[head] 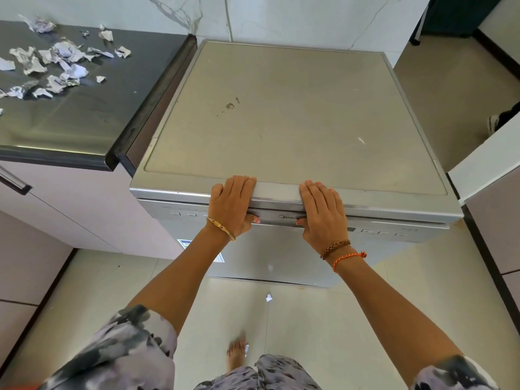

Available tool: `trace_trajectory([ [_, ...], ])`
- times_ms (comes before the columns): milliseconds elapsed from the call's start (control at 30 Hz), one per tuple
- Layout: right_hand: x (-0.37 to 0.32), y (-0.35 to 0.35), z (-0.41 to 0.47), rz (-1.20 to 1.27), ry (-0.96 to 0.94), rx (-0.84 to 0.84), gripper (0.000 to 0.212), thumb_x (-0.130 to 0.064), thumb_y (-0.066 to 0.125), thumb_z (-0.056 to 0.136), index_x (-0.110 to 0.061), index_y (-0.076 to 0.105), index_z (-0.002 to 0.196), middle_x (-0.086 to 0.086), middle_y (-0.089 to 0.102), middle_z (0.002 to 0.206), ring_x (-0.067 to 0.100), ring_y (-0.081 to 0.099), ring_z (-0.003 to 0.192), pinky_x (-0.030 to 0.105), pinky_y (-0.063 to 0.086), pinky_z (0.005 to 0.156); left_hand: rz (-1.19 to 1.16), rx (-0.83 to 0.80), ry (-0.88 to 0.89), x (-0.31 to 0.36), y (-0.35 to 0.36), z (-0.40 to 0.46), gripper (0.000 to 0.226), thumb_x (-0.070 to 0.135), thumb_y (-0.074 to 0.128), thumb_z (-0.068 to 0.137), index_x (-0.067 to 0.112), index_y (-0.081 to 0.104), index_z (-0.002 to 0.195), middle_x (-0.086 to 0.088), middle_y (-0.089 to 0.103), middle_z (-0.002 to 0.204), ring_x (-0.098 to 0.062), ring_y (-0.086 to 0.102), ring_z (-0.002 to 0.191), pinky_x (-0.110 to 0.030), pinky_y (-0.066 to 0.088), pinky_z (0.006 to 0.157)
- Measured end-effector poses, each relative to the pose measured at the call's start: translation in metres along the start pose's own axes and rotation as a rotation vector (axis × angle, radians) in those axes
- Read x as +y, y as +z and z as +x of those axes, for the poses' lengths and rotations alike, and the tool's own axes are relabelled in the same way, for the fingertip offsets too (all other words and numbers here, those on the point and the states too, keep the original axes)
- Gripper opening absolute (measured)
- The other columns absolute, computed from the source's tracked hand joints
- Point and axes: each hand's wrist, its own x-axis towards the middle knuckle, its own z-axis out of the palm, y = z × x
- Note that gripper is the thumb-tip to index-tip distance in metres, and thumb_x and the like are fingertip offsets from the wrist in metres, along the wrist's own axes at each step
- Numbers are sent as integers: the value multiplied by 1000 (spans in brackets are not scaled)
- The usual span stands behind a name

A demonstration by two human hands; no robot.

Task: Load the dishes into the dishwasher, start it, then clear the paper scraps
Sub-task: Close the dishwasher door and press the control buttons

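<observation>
A silver freestanding dishwasher (289,114) fills the middle of the view, its door closed or nearly so. My left hand (232,205) and my right hand (323,215) both lie over the front top edge, fingers flat on the top and thumbs curled under at the door's handle strip. Several crumpled paper scraps (60,63) lie scattered on the dark countertop (92,114) to the left. One small scrap (269,297) lies on the floor in front of the dishwasher. No dishes are visible.
Pale cabinet fronts (70,209) stand below the countertop on the left. A white counter edge (484,161) juts in at the right. My bare foot (236,353) stands on the tiled floor. A dark object with a shoe (503,119) sits at the far right.
</observation>
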Motion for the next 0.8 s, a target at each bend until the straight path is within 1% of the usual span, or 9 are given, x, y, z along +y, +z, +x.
trace_trajectory([
  [133, -2, -5, 3, 23, 15, -5, 89, -13, 89, 40, -1, 47, 117, 18, 64, 110, 36, 63, 101, 47, 49, 90, -6, -71, -25, 4, -8, 0, 99, 55, 83, 17, 17, 44, 100, 2, 62, 81, -14, 46, 77, -23, 32, 66],
  [233, -7, -12, 9, 33, 65, -38, 81, -9, 90, 34, 0, 58, 109, 17, 65, 104, 36, 64, 95, 45, 53, 85, 22, -109, -90, 10, -17, -3, 97, 58, 85, 14, 17, 58, 98, 2, 61, 82, -17, 58, 71, -23, 41, 66],
  [300, -11, -15, 13, 56, 122, -81, 77, -8, 90, 31, 0, 62, 103, 16, 64, 100, 35, 63, 91, 44, 54, 83, 26, -109, -175, 14, -22, -5, 94, 52, 87, 35, 15, 57, 115, -3, 58, 105, -21, 58, 92, -29, 37, 80],
  [367, -13, -19, 14, 72, 148, -130, 76, -4, 88, 32, -1, 61, 103, 15, 64, 100, 35, 63, 91, 44, 53, 84, 14, -250, -205, 18, -24, -10, 92, 44, 75, 70, 17, 26, 143, -3, 34, 139, -21, 34, 129, -31, 24, 99],
  [400, -13, -22, 15, 79, 143, -159, 74, -2, 86, 35, -1, 60, 105, 15, 62, 103, 34, 61, 93, 44, 52, 86, 33, -293, -201, 18, -25, -13, 91, 39, 68, 78, 17, 12, 147, -2, 22, 147, -20, 20, 138, -33, 20, 105],
  [500, -8, -37, 21, 137, 101, -312, 62, -6, 77, 62, -4, 50, 118, 12, 52, 120, 29, 49, 109, 34, 37, 99, 85, -330, -126, 8, -30, -17, 91, 27, 61, 86, 16, -5, 148, -1, 5, 155, -20, 5, 144, -34, 16, 112],
  [600, 2, -49, 27, 264, 112, -361, 52, -23, 72, 75, -8, 51, 120, 8, 51, 122, 26, 48, 109, 33, 34, 95, 33, -300, -198, -3, -41, -25, 81, 23, 58, 88, 15, 4, 148, -3, 7, 155, -21, 10, 143, -35, 17, 113],
  [700, 5, -57, 27, 352, 118, -131, 42, -25, 70, 74, -9, 61, 112, 12, 59, 113, 31, 56, 102, 38, 37, 86, -26, -146, -328, -17, -50, -35, 69, 18, 59, 87, 14, 21, 144, -5, 22, 150, -23, 23, 138, -36, 25, 110],
  [800, 2, -64, 35, 440, 136, 139, 28, -17, 64, 68, -6, 63, 93, 13, 60, 95, 31, 58, 83, 31, 34, 71, -6, -75, -325, -35, -61, -42, 58, 8, 58, 85, 13, 35, 138, -8, 34, 143, -27, 34, 130, -39, 32, 104],
])
